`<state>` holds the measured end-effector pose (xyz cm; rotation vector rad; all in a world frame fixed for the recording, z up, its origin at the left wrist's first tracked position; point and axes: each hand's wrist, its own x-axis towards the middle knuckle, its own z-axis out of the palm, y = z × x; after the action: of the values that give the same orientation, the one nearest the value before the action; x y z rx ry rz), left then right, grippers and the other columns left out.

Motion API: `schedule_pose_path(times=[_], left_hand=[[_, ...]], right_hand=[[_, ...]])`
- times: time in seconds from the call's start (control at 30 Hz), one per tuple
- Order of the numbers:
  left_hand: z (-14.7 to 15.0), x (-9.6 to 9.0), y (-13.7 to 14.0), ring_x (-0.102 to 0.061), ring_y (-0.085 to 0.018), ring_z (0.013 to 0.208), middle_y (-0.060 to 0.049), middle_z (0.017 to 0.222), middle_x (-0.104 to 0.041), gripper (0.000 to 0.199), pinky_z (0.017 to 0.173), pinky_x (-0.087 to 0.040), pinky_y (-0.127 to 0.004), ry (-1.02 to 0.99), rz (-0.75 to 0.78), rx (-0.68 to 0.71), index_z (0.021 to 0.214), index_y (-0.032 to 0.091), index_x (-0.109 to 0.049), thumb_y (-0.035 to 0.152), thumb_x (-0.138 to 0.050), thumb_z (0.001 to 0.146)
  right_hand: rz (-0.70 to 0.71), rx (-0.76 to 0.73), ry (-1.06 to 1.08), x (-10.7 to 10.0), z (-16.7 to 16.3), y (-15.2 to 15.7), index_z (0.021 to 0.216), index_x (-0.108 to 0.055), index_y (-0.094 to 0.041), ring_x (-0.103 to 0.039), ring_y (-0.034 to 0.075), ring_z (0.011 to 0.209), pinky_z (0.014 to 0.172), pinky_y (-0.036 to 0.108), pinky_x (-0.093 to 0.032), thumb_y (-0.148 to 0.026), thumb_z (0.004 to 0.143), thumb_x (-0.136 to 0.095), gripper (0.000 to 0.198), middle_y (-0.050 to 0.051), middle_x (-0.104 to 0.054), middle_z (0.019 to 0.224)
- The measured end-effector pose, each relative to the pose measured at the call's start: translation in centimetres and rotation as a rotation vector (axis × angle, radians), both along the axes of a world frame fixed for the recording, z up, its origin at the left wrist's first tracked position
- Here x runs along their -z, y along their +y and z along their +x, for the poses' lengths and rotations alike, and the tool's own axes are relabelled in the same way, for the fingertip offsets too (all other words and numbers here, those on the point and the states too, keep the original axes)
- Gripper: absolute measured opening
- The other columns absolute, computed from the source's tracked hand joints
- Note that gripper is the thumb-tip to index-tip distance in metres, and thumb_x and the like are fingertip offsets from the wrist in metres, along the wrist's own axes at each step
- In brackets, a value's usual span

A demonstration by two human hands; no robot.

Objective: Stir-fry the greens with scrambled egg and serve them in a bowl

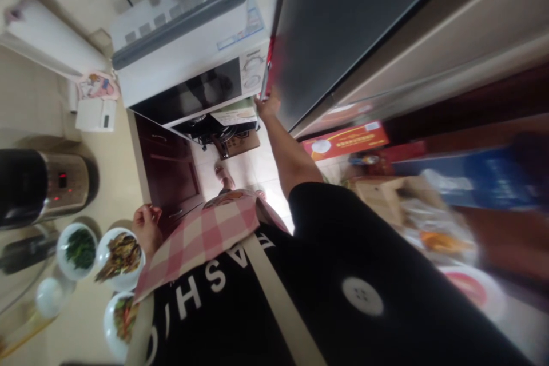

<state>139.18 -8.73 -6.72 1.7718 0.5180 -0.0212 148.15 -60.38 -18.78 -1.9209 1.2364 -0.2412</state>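
My right hand (268, 105) reaches into the narrow gap between the white microwave (193, 63) and a large dark grey panel (338, 17). Its fingers close around the lower end of a thin, upright item with red on it (269, 63); blur and the gap hide what kind it is. My left hand (148, 227) hangs by the counter edge, fingers curled with nothing visible in them. Close beside it is a white bowl of brownish food (121, 257). A bowl of dark leafy greens (77, 251) and a bowl of mixed food (122, 320) stand nearby.
An appliance with a lit red display (66, 180) stands on the pale counter (86, 148). Dark red drawers (167, 166) are below. Under the microwave are cardboard and black items (231, 140) on the floor. At right, blurred, are a red box (345, 140) and bags.
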Motion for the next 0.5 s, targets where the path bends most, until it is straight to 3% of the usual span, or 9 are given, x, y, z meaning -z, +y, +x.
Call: schedule_pose_path(times=[0.1,0.23,0.37,0.5], left_hand=[[-0.1,0.2,0.2,-0.06,-0.01,0.069,0.003,0.071,-0.061,0.032,0.08,-0.057,-0.03,0.008,0.001,-0.017,0.091,0.018,-0.061,0.046,-0.072,0.081],[0.0,0.5,0.2,-0.06,-0.01,0.067,0.003,0.07,-0.063,0.032,0.076,-0.056,-0.027,0.069,0.066,0.035,0.091,0.018,-0.062,0.047,-0.071,0.082],[1.5,1.4,-1.2,-0.059,-0.01,0.067,0.002,0.069,-0.063,0.03,0.073,-0.054,-0.024,0.169,0.149,0.107,0.087,0.016,-0.063,0.046,-0.068,0.084],[4.6,3.7,-4.8,-0.062,-0.011,0.072,0.001,0.074,-0.064,0.032,0.074,-0.053,-0.024,0.214,0.138,0.273,0.09,0.017,-0.066,0.048,-0.069,0.084]], right_hand=[[-0.038,-0.1,0.04,1.6,0.7,0.2,0.161,-0.027,-0.009,-0.055,0.024,0.134,0.115,0.037,-0.041,-0.024,0.083,-0.073,0.092,0.02,-0.044,0.155],[-0.073,-0.156,0.057,2.9,3.0,0.3,0.165,-0.016,-0.008,-0.04,0.024,0.148,0.12,0.033,-0.035,-0.023,0.084,-0.071,0.099,0.021,-0.024,0.166],[-0.117,-0.121,0.107,4.1,4.4,0.0,0.165,-0.014,-0.006,-0.029,0.021,0.153,0.126,0.034,-0.023,-0.021,0.086,-0.069,0.097,0.019,-0.021,0.167],[-0.198,-0.099,0.143,5.6,5.4,-0.2,0.16,-0.02,0.004,-0.029,0.031,0.152,0.128,0.044,-0.018,-0.028,0.086,-0.071,0.096,0.029,-0.027,0.161]])
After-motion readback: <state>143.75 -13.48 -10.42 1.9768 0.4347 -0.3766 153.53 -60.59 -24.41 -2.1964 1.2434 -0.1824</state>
